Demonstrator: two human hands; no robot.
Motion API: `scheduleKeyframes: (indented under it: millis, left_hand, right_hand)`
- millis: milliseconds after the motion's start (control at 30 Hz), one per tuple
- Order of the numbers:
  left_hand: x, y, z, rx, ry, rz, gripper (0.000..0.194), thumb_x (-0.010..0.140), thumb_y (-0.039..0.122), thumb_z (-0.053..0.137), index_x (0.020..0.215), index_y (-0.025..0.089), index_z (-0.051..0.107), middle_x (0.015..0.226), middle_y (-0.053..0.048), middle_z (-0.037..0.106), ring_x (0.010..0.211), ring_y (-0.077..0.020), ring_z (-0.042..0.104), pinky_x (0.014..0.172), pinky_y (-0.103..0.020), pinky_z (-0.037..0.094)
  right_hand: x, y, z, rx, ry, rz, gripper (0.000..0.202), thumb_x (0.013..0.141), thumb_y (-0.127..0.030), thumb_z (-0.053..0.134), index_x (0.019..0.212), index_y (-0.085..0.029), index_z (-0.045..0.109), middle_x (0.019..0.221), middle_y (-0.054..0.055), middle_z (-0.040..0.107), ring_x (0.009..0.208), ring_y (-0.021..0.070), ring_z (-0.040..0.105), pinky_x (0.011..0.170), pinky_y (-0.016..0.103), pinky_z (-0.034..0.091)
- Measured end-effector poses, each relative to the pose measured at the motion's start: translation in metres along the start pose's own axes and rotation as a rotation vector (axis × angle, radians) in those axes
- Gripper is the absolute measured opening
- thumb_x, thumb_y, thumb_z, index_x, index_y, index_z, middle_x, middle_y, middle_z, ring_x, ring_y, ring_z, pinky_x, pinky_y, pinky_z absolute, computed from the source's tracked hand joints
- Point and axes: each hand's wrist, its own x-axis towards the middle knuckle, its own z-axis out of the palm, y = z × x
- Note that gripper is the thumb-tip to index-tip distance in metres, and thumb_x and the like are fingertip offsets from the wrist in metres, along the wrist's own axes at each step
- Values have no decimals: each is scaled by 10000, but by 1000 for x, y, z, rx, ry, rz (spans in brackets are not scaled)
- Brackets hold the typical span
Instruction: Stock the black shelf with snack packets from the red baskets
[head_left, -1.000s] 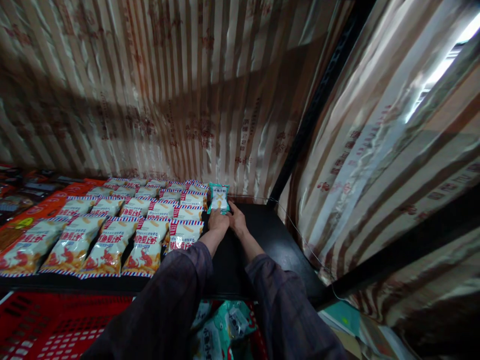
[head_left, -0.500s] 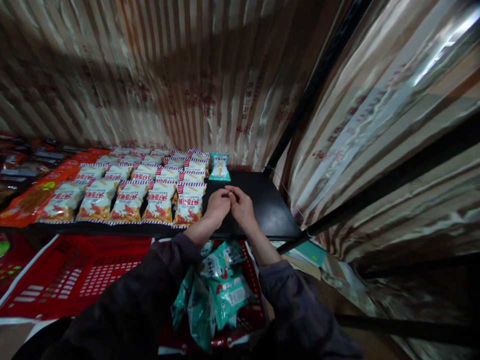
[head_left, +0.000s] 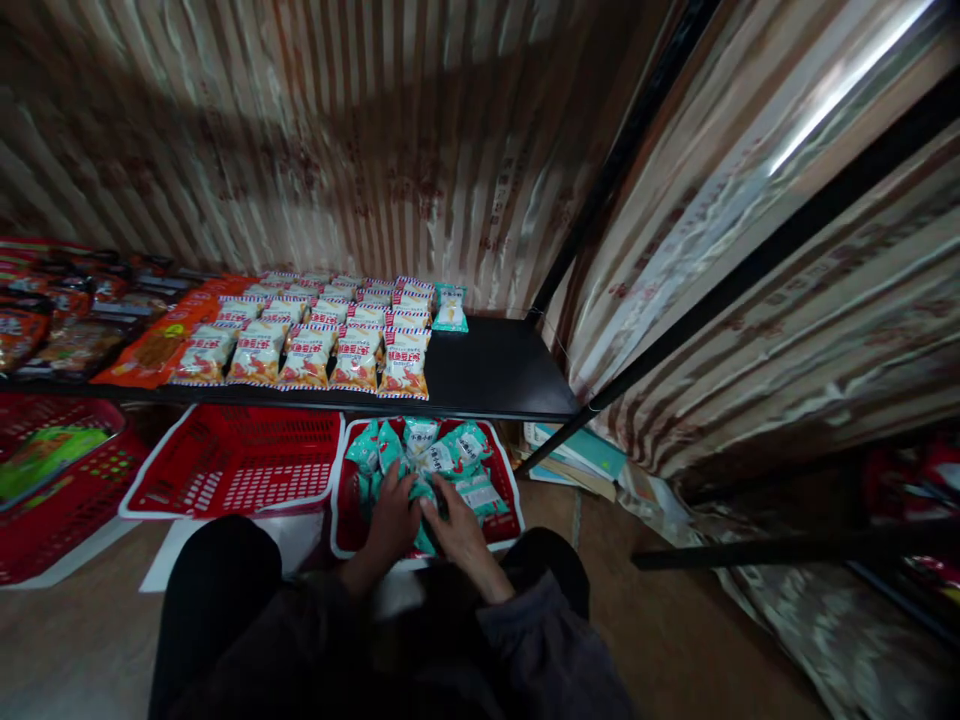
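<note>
My left hand (head_left: 394, 522) reaches into a red basket (head_left: 517, 497) with a white rim, its fingers stretched over teal snack bags (head_left: 451, 455). Beside it, my right hand (head_left: 459, 530) has its fingers apart and touches the same heap. A teal bag (head_left: 422, 490) lies between the two hands, partly covered by fingers; neither hand is closed round it. One more teal bag (head_left: 451, 308) stands at the back of the black shelf (head_left: 499, 370), against the right end of rows of white and orange snack bags (head_left: 309, 357).
An orange packet (head_left: 154, 345) and dark packets lie further left on the shelf. Under it stand a red basket (head_left: 247, 480) and another basket (head_left: 75, 520) with a green packet. A black post (head_left: 637, 375) slants across the right, near teal books or boxes (head_left: 581, 450) on the floor.
Both hands have moved from above the black shelf down and back into the basket of teal bags. They have come apart. The view has tilted down, showing my knees.
</note>
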Motion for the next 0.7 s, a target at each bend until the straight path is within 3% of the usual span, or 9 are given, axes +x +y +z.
scheduleKeyframes:
  millis: [100, 200, 333, 467, 600, 700]
  left_hand:
    - [-8, -2, 1, 1, 46, 12, 385, 735, 127, 497, 1101, 168, 609, 1390, -132, 444, 1347, -291, 306, 1082, -460, 296]
    - [-10, -3, -3, -104, 57, -16, 327, 741, 159, 500, 1033, 202, 639, 1356, -90, 490, 1345, -278, 310, 1098, -450, 271]
    - [-5, 0, -15, -478, 129, -134, 154, 695, 234, 591, 826, 209, 667, 1273, -80, 562, 1299, -283, 375, 1105, -435, 248]
    - [7, 4, -36, -771, 133, -212, 220, 688, 376, 617, 809, 193, 628, 949, -76, 686, 1010, -260, 599, 940, -417, 439]
    - [14, 14, -67, -908, 123, -214, 354, 716, 474, 576, 907, 177, 578, 805, -34, 674, 764, -182, 649, 750, -324, 517]
    - [13, 29, -88, -1137, 70, -250, 349, 668, 423, 657, 912, 186, 580, 766, -4, 667, 712, -150, 644, 708, -270, 514]
  right_hand:
    - [-9, 7, 13, -38, 29, 54, 513, 808, -441, 526, 1244, -170, 544, 1258, 127, 580, 1176, 269, 528, 1013, 421, 376]
    - [-10, 10, 18, -26, 53, 45, 422, 787, -363, 553, 1180, -214, 592, 1213, 83, 618, 1153, 252, 546, 1010, 411, 381]
    - [-5, -2, 15, 49, 54, 41, 370, 767, -333, 559, 1118, -232, 621, 1107, 55, 670, 1049, 225, 603, 959, 394, 424]
    - [2, -24, 7, 216, 47, 29, 411, 757, -417, 569, 1106, -206, 618, 1019, 62, 687, 951, 205, 630, 898, 368, 462]
    - [6, -48, 0, 436, 151, 118, 492, 693, -458, 652, 1123, -224, 601, 1083, 58, 664, 1032, 211, 595, 929, 368, 442]
    - [3, -69, -2, 701, 23, 270, 506, 697, -487, 660, 1140, -253, 588, 1074, 45, 668, 990, 208, 616, 822, 346, 496]
